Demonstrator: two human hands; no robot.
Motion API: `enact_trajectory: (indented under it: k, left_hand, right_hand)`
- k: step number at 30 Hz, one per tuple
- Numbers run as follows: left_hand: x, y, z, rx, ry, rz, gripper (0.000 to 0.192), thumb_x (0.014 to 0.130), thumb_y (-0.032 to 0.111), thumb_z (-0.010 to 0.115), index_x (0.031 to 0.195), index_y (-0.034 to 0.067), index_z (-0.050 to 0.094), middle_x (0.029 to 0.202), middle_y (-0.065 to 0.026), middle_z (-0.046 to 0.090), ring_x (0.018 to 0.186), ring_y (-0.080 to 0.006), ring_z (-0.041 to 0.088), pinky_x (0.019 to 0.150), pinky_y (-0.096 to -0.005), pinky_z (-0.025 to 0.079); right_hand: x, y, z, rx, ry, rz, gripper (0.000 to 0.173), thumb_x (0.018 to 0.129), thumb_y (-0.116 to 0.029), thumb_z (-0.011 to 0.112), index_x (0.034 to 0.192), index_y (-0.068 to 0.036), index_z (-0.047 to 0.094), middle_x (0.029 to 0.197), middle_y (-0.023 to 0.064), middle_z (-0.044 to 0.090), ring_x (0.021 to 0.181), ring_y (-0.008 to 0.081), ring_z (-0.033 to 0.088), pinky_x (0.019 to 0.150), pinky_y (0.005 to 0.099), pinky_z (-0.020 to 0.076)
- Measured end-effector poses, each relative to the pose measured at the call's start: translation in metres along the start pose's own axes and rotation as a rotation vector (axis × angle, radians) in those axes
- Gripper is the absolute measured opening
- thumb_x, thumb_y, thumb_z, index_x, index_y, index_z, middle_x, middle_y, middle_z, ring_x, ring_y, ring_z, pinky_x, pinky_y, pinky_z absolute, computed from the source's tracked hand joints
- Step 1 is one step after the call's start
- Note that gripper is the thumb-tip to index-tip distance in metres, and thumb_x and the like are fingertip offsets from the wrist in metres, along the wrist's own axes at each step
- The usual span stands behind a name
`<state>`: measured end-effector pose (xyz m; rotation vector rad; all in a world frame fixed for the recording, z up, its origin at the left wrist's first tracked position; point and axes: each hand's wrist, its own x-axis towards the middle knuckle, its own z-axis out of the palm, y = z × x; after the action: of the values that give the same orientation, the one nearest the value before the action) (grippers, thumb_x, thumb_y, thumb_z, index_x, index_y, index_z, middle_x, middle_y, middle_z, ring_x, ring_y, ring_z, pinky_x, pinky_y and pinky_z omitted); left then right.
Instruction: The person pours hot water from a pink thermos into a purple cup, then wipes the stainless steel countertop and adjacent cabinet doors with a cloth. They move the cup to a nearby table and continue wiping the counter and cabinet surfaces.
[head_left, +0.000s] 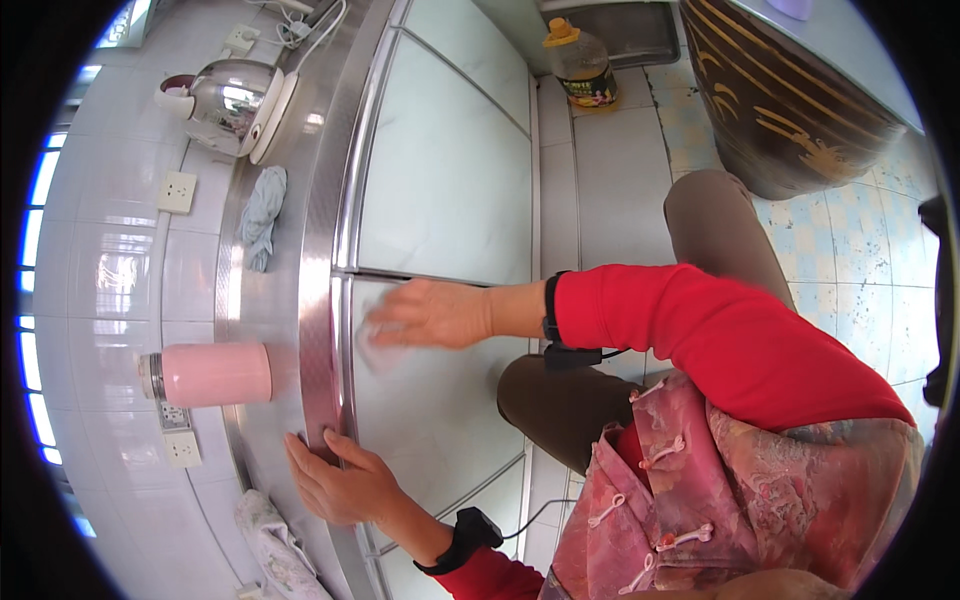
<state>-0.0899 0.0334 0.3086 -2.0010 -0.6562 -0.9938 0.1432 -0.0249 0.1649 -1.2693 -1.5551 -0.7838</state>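
My right hand (427, 313), blurred, presses a pale cloth (384, 357) flat against a white marbled cabinet door (442, 420). Its fingers point towards the countertop's metal edge, and they partly hide the cloth. Below it in the picture, my left hand (346, 480) holds the front edge of the stainless steel countertop (319, 360). The thumb lies at the front of the edge and the fingers lie on top. A black band with a small box and cable sits on each wrist.
On the countertop are a pink bottle (217, 375), a crumpled grey-blue cloth (262, 214), a metal electric kettle (234, 105) and a patterned cloth (277, 544). A yellow-capped plastic bottle (586, 75) and a large brown glazed jar (787, 112) stand on the tiled floor (862, 247).
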Motion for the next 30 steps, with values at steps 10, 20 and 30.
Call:
enact_trajectory:
  k: [10,20,30]
  left_hand:
    - [0.0,0.003,-0.003,0.027,-0.026,-0.06,0.045,0.097,0.04,0.055,0.124,0.005,0.063,0.114,-0.0095,0.069,0.099,-0.0297,0.066,0.083,-0.042,0.05]
    - [0.004,0.012,-0.014,0.075,-0.029,-0.031,0.042,0.097,0.037,0.055,0.125,0.005,0.062,0.111,-0.0117,0.067,0.097,-0.0332,0.064,0.081,-0.0437,0.049]
    - [0.016,0.032,-0.037,0.055,-0.133,-0.033,0.042,0.094,0.033,0.059,0.121,0.0,0.062,0.108,-0.0207,0.066,0.096,-0.0416,0.063,0.085,-0.0501,0.05]
  right_hand:
    - [0.021,0.026,-0.025,0.322,0.344,0.73,0.056,0.083,0.008,0.051,0.138,-0.006,0.052,0.12,0.0159,0.047,0.099,0.0305,0.056,0.095,0.0364,0.0485]
    - [0.03,0.15,-0.049,-0.319,0.32,0.264,0.036,0.08,-0.007,0.06,0.115,-0.006,0.061,0.099,0.0095,0.056,0.088,0.0283,0.056,0.075,0.0386,0.0492]
    - [0.053,0.19,-0.065,-0.119,0.294,0.918,0.066,0.071,0.007,0.058,0.135,0.005,0.043,0.112,0.0245,0.048,0.092,0.0433,0.048,0.09,0.0474,0.0465]
